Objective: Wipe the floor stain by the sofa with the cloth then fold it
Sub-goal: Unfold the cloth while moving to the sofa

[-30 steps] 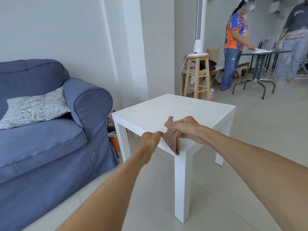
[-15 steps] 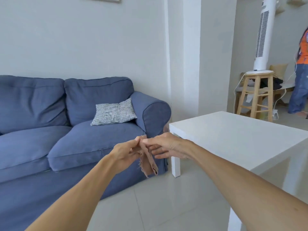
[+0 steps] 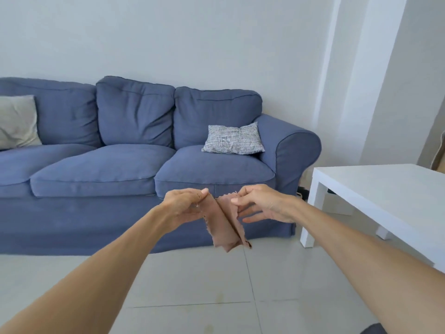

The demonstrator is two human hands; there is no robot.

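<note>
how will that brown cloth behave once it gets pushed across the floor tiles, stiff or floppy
Probably floppy: the cloth hangs limp in folds below the left hand and right hand. Likely light, since fingertip pinches carry it. Its frayed edges suggest it may bunch up rather than slide flat on the floor.

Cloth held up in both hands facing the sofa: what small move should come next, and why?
Probably lower it toward the floor. The cloth hangs pinched between the left hand and right hand in front of the sofa, touching no tile, so no wiping has begun.
</note>
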